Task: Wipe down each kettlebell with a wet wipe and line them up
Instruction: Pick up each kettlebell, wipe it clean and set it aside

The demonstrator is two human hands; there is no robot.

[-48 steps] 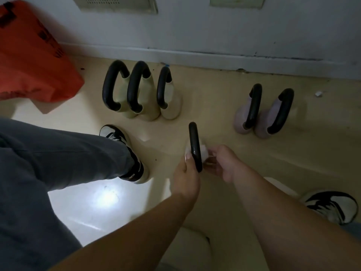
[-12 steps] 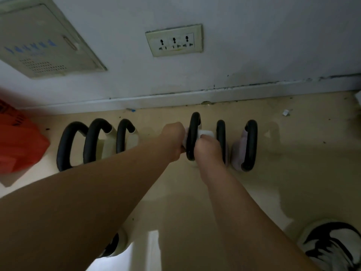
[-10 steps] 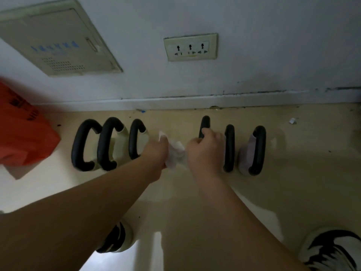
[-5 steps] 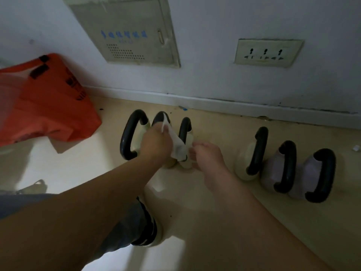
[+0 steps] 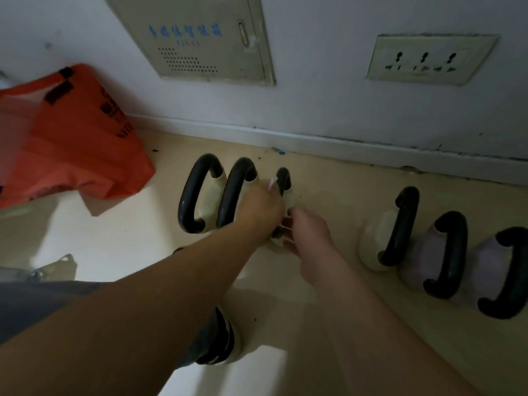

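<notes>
Six black-handled kettlebells stand along the wall. Three cream ones are on the left: the first (image 5: pixel 200 201), the second (image 5: pixel 237 190) and a smaller third (image 5: pixel 284 181). After a gap come another cream one (image 5: pixel 374 238) and two pale lilac ones (image 5: pixel 420 261), (image 5: pixel 488 264). My left hand (image 5: pixel 261 208) is closed on a white wet wipe (image 5: pixel 271 184), pressed against the third cream kettlebell's handle. My right hand (image 5: pixel 307 232) curls its fingers around that kettlebell's lower body, which both hands mostly hide.
An orange bag (image 5: pixel 71 132) lies on the floor at the left. A baseboard (image 5: pixel 343 144), a wall panel (image 5: pixel 205 38) and a socket (image 5: pixel 428 60) are behind the row. My shoe (image 5: pixel 220 344) stands below my arms.
I set the wiped cream kettlebell down beside the lilac pair. Both hands then moved left to the third cream kettlebell, the left one carrying the wipe.
</notes>
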